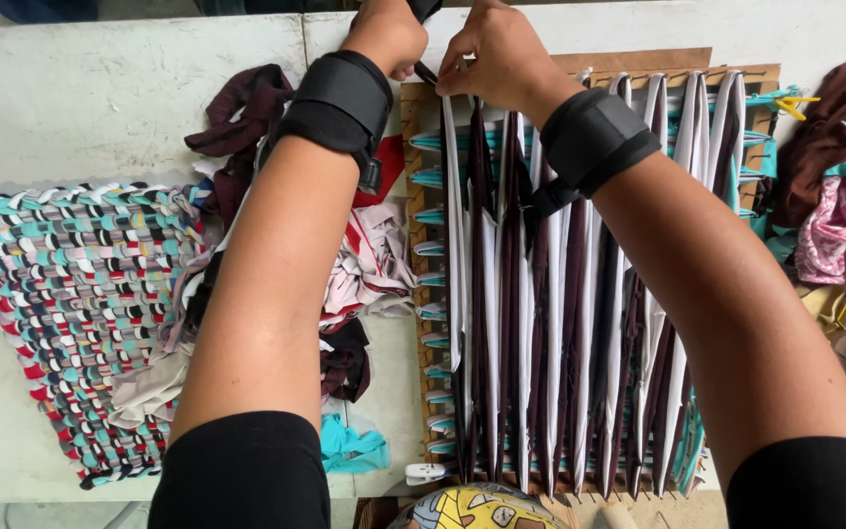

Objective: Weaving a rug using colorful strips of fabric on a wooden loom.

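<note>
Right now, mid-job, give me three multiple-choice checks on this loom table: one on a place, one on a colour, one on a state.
1. Where does the finished woven mat lie?
A. left of the loom
B. on the loom
C. right of the loom

2. What colour are the side loops on the wooden loom?
A. orange
B. teal
C. black

3. What are both hands doing?
A. resting flat
B. gripping scissors
C. working strips at the loom's far edge

Answers: 1 A, it lies on the table left of the loose scrap pile. 2 B, teal shows along the left edge. 3 C, left hand and right hand pinch strips there.
</note>
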